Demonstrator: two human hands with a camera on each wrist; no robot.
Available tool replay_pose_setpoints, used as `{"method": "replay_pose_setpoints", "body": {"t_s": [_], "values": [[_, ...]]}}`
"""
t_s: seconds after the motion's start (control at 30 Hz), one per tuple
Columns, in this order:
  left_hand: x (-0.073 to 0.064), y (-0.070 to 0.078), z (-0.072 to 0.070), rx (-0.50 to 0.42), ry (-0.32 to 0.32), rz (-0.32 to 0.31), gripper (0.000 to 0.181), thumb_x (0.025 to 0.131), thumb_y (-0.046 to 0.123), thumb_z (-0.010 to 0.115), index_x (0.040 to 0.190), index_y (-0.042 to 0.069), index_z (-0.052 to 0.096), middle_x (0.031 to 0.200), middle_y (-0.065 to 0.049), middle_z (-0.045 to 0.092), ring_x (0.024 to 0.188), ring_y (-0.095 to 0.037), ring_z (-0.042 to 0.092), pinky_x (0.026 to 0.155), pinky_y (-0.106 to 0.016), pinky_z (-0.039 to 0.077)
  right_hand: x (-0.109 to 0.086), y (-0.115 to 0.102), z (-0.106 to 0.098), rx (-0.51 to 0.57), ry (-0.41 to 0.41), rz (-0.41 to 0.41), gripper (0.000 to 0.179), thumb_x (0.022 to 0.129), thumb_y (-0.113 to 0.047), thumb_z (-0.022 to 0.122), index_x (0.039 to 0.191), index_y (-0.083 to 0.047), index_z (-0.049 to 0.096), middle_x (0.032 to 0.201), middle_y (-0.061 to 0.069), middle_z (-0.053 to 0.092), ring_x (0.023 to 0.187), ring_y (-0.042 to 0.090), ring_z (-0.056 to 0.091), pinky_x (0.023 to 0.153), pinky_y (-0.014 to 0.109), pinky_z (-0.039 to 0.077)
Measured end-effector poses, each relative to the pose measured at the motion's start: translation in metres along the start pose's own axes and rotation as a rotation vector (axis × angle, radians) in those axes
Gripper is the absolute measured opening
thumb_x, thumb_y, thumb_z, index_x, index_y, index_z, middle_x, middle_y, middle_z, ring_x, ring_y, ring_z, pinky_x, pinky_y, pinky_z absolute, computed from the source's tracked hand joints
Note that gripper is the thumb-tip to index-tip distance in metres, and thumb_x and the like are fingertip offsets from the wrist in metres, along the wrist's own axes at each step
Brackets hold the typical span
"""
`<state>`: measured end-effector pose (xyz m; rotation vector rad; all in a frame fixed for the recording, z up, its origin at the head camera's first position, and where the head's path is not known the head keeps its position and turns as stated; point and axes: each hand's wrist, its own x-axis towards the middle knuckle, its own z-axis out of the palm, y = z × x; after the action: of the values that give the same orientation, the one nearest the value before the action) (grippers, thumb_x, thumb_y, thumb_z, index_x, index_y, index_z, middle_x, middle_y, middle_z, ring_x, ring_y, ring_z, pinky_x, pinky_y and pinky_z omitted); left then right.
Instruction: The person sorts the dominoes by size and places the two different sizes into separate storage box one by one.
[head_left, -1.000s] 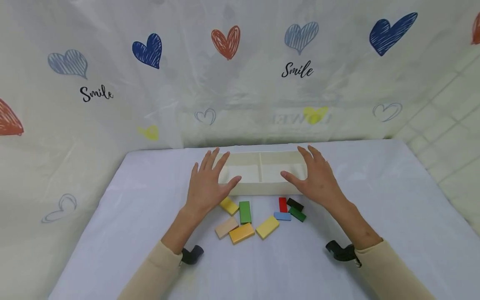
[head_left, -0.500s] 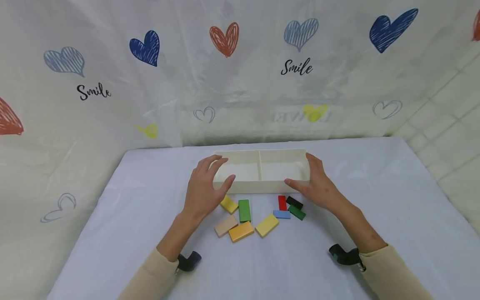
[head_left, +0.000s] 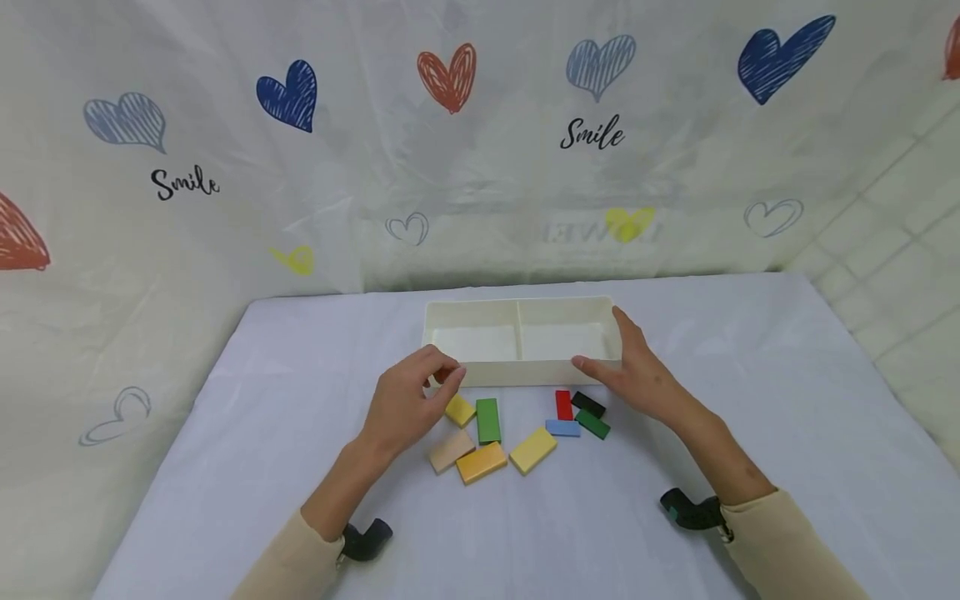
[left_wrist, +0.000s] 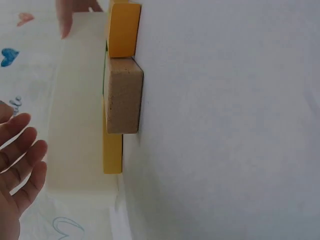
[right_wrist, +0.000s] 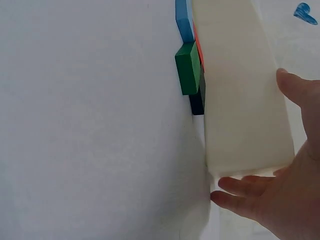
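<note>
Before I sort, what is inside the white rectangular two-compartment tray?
A white divider and parts of both compartments' floors show; no loose thing is visible inside the tray. The front wall hides the nearest floor; the left hand and right hand partly cover the near corners.

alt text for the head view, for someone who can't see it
A person's right hand is at the right end of a white two-compartment tray, the left hand, fingers bent, by the tray's near left corner. Nine coloured blocks lie in front on a cloth-covered table; a heart-printed backdrop hangs behind.
</note>
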<state>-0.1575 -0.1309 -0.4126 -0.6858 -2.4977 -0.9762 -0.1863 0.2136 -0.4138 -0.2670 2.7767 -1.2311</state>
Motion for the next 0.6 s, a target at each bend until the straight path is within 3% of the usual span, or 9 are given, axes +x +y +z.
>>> {"method": "replay_pose_setpoints", "body": {"t_s": [0.2,0.43,0.6], "values": [[-0.0064,-0.0016,-0.0002,-0.003,-0.101,-0.041,0.008,0.099,0.023,0.072,0.103,0.019,0.078,0.094,0.009,0.076,0.082,-0.005,0.066,0.074,-0.03,0.06,0.0004,0.003,-0.0015,-0.013,-0.017,0.038,0.108,0.099,-0.051,0.065,0.167,-0.008,-0.007,0.169,0.026,0.014,0.144,0.047,0.032,0.115,0.072,0.035],[-0.0087,-0.0036,-0.0009,-0.005,-0.27,-0.153,0.022,0.097,0.028,0.075,0.118,0.021,0.076,0.124,0.008,0.075,0.111,-0.015,0.07,0.086,-0.036,0.06,0.0007,0.0037,-0.0036,-0.009,-0.034,0.077,0.112,0.097,-0.057,0.065,0.167,-0.012,-0.01,0.172,0.024,0.01,0.15,0.047,0.027,0.118,0.074,0.03],[-0.0092,-0.0047,-0.0004,-0.017,-0.317,-0.171,0.026,0.096,0.027,0.076,0.122,0.023,0.075,0.13,0.009,0.072,0.117,-0.015,0.068,0.088,-0.036,0.06,0.0006,0.004,-0.0044,-0.019,-0.042,0.095,0.114,0.096,-0.06,0.065,0.167,-0.013,-0.012,0.173,0.023,0.007,0.153,0.048,0.023,0.119,0.075,0.027]]}}
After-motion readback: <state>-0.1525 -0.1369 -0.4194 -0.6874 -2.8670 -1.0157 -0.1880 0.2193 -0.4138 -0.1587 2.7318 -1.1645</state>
